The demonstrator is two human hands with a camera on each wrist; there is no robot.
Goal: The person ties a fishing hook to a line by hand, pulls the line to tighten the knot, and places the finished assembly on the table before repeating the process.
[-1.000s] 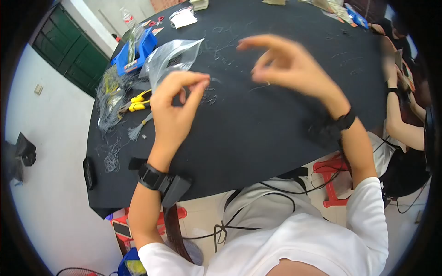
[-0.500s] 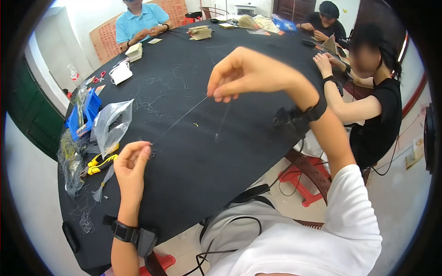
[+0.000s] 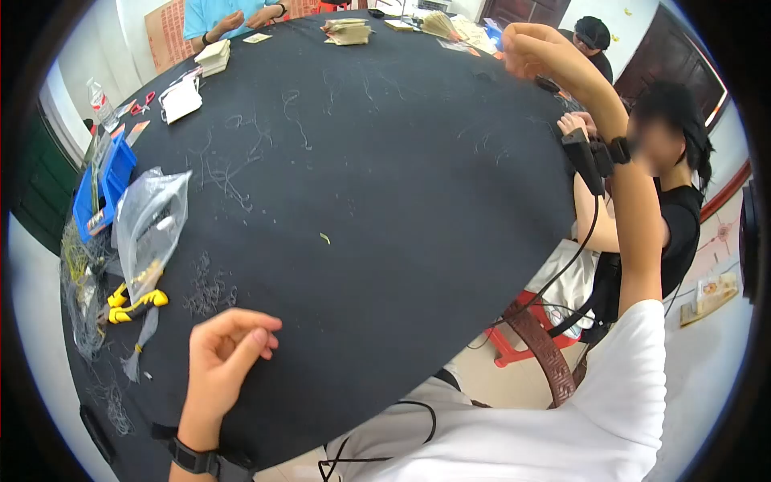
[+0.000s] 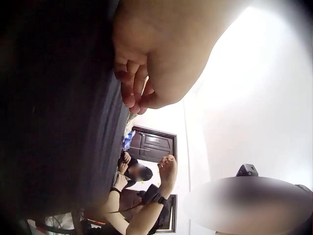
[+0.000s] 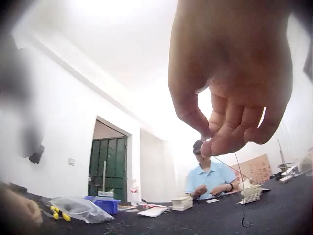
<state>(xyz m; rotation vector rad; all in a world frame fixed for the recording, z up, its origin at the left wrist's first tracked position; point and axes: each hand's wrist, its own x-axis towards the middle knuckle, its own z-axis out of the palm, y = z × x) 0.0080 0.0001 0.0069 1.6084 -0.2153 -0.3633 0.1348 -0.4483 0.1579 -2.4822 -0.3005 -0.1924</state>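
My right hand (image 3: 554, 60) is raised high over the far right of the table, thumb and fingertips together. It pinches a thin line (image 5: 238, 169); one strand hangs down from the fingers in the right wrist view, with a small dark hook-like curl (image 5: 246, 223) low on it. Low over the near left of the table is my left hand (image 3: 225, 361), its thumb tip against the curled index finger. No strand shows at its fingertips, and I cannot tell whether it holds the line's other end. Just beyond it lies a heap of small dark bits (image 3: 210, 289).
On the left of the black table (image 3: 385, 305) lie yellow-handled pliers (image 3: 136, 307), a clear plastic bag (image 3: 152, 229), a blue bin (image 3: 112, 181) and tangled line (image 3: 80, 297). Loose strands (image 3: 229, 177) are scattered farther in. A person in black (image 3: 675, 209) sits at right.
A half second ago the line stretched between both hands; since then my right hand has swung up and far right. The view has turned rightward, and my left hand appears lower.
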